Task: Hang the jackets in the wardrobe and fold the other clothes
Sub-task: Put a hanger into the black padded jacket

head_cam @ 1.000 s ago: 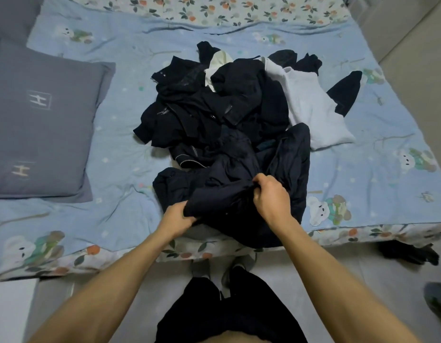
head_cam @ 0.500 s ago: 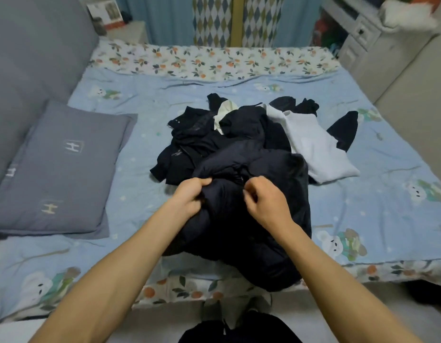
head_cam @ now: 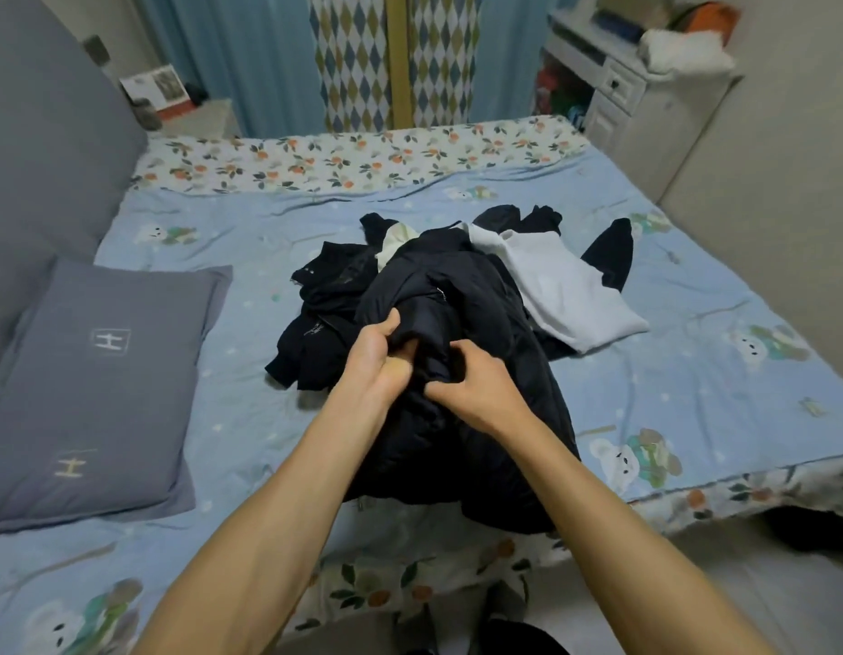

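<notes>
A dark navy padded jacket (head_cam: 466, 446) hangs in front of me over the near edge of the bed, lifted off the clothes pile. My left hand (head_cam: 377, 366) grips a fold near its top, and my right hand (head_cam: 476, 390) grips the fabric just beside it. Behind the jacket lies a heap of black clothes (head_cam: 325, 304) with a white sweatshirt with dark sleeves (head_cam: 561, 295) spread to the right. A cream garment (head_cam: 395, 238) pokes out at the back of the heap.
The bed (head_cam: 693, 361) has a light blue sheet with bear prints. A grey pillow (head_cam: 98, 385) lies at the left against a grey headboard (head_cam: 46, 134). Curtains (head_cam: 395, 59) hang behind; a white desk with drawers (head_cam: 618, 87) stands at the back right. Something dark (head_cam: 811, 527) lies on the floor.
Both hands have raised the dark jacket off the pile and come closer together on it. My view has tilted up, so the curtains and the desk now show.
</notes>
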Demonstrator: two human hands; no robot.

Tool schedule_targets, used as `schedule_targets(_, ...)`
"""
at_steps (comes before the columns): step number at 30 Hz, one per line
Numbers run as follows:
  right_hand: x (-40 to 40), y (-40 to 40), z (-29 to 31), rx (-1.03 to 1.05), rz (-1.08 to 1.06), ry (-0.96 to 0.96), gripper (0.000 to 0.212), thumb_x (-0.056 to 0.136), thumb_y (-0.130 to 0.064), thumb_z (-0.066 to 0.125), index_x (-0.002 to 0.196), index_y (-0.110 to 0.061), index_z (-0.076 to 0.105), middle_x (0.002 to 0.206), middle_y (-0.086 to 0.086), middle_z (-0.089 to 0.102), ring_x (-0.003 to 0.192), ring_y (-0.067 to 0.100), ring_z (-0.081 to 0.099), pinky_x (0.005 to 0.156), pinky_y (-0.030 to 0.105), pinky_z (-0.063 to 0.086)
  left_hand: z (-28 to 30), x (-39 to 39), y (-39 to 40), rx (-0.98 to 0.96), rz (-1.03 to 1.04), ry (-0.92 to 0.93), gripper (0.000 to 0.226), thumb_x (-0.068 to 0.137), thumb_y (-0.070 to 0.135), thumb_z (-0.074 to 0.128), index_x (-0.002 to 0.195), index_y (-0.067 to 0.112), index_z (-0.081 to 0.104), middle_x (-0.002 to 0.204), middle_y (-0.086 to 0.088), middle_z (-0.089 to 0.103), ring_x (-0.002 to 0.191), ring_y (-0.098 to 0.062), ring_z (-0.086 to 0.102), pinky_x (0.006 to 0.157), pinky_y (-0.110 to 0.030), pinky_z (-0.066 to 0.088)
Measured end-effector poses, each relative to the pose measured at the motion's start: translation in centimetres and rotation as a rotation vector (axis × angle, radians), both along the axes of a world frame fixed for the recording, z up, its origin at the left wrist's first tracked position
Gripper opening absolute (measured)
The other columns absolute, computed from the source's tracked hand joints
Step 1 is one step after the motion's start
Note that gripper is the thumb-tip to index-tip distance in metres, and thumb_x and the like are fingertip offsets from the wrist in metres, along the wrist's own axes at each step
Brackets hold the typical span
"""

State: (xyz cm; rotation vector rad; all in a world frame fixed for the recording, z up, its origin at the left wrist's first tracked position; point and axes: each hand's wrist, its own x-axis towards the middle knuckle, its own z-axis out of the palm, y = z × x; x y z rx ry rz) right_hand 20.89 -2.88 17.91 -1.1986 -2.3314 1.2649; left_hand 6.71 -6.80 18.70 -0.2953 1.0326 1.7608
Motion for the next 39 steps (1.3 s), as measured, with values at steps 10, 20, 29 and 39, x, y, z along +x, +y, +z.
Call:
schedule_targets(10,5.5,6.6,3.9,0.268,-0.212,0.07,0.017,0.073,-0.003,0.048,0.065,-0.012,0.059,0.06,0.003,0.061,0.062,0.023,0.06,0.062,0.039,0.053,3.7,-0.7,-2.3,0.165,0.056,0.132,0.016,0.097,0.006,0.055,0.106,-0.003,0.064,0.097,-0.019,0.073,0.088,-0.031,0.072,0.091,-0.044,0.055)
schedule_targets(20,9.2,3.4,7.1,-0.025,0.303,0.288,0.043,0.066,-0.068,0.073,0.098,-0.041,0.066,0.098,-0.023,0.07,0.092,-0.007,0.064,0.082,0.022,0.052,9.5,8.7,-0.2,0.17,0.082,0.128,0.043,0.103,0.027,0.048,0.131,-0.005,0.054,0.132,-0.026,0.057,0.121,-0.04,0.056,0.095,-0.052,0.045)
schedule_targets(29,13.3,5.1,11.7,0.287,0.175,0.374,0.023,0.07,0.0,0.051,0.075,-0.023,0.05,0.066,-0.005,0.052,0.063,0.017,0.051,0.056,0.031,0.037,15.5,13.4,-0.5,0.424,0.334,0.099,0.032,0.104,0.008,0.044,0.131,-0.006,0.053,0.135,-0.026,0.055,0.128,-0.037,0.051,0.107,-0.046,0.04)
schedule_targets(39,12.4,6.8,19.2,0.518,0.265,0.482,0.035,0.071,0.007,0.047,0.091,-0.006,0.072,0.086,0.006,0.071,0.084,0.021,0.062,0.075,0.031,0.05,17.5,13.0,-6.9,-0.266,0.143,0.884,0.02,0.094,0.034,0.064,0.097,0.014,0.066,0.097,-0.009,0.072,0.089,-0.022,0.069,0.075,-0.035,0.056)
